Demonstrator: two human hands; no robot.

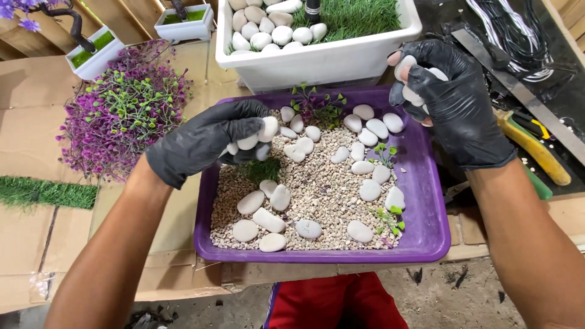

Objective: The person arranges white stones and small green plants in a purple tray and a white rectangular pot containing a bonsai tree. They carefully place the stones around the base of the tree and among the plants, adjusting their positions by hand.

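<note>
Here, each gloved hand, left hand [210, 141] and right hand [448, 97], is clenched around white pebbles [251, 140] above the purple tray [426, 207].

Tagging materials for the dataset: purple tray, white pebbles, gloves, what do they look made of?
Purple tray: likely moulded plastic, smooth with a slight sheen. White pebbles: look like polished stone, rounded and matte, could be cast. Gloves on left hand and right hand: thin black nitrile or latex, wrinkled.

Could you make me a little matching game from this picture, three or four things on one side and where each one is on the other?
Things:
1. purple tray
2. white planter
3. purple plant clump
4. yellow-handled tool

Places:
A. behind the tray
B. far right, on the dark surface
C. centre, filled with gravel
D. left, on cardboard

Pairs: 1-C, 2-A, 3-D, 4-B
</note>
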